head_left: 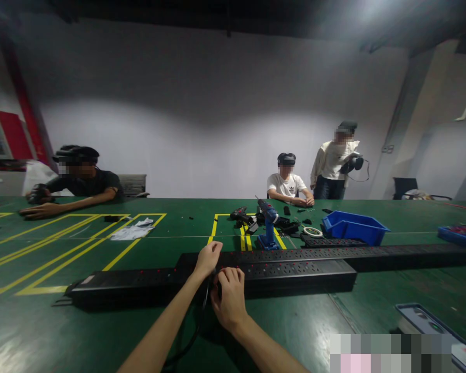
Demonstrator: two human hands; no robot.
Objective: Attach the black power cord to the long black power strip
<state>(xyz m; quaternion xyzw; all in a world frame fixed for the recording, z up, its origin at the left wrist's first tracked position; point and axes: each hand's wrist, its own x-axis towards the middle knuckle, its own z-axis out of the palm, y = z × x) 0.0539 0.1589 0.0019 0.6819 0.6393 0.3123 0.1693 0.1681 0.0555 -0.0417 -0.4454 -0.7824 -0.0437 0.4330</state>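
Observation:
A long black power strip [295, 277] with rows of sockets and small red lights lies across the table before me. My left hand [208, 260] is over its middle, fingers curled together; what they grip, if anything, is hidden. Just to the right and nearer, my right hand [230, 299] is closed at the strip's front edge. Its fingers are bent round the dark end of a black cable [197, 331], mostly hidden by the hand. From there the cable runs down between my forearms. Behind lies a second, longer black power strip [392, 257], against the first.
A blue cordless drill [269, 223] stands behind the strips, with loose black parts and a tape roll [312, 232] nearby. Farther right are a blue bin [353, 228] and a blue tray [460, 235]. A phone [431, 324] is front right. Two people sit opposite; another stands.

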